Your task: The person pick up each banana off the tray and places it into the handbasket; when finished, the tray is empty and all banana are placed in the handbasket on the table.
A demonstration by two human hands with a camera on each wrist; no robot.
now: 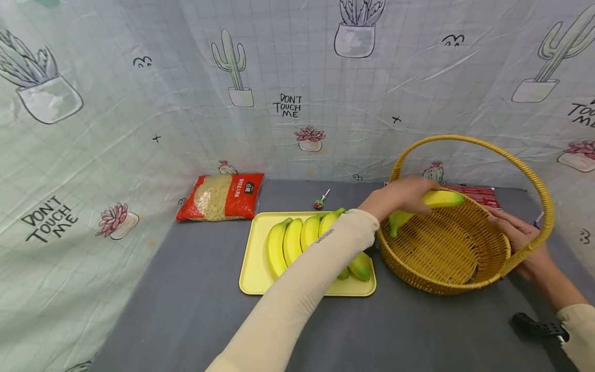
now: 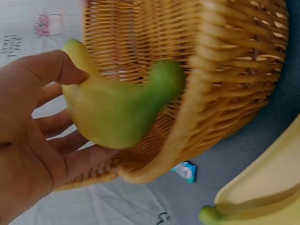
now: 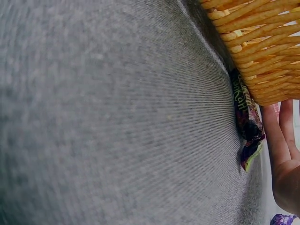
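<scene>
The head view looks forward and down from above the grey tabletop (image 1: 195, 310), wide enough to take in the yellow tray (image 1: 253, 258), the wicker basket (image 1: 446, 253) and the cactus-print backdrop (image 1: 139, 103) behind them. The left wrist view sits very close beside the left hand (image 2: 28, 150), facing along the palm at the basket's (image 2: 220, 70) outer wall, with a corner of the tray (image 2: 262, 183) at lower right. The right wrist view lies almost against the tabletop (image 3: 108, 117), tilted sideways, catching only the basket's (image 3: 262, 47) lower edge. All three views share the basket and the grey surface.
</scene>
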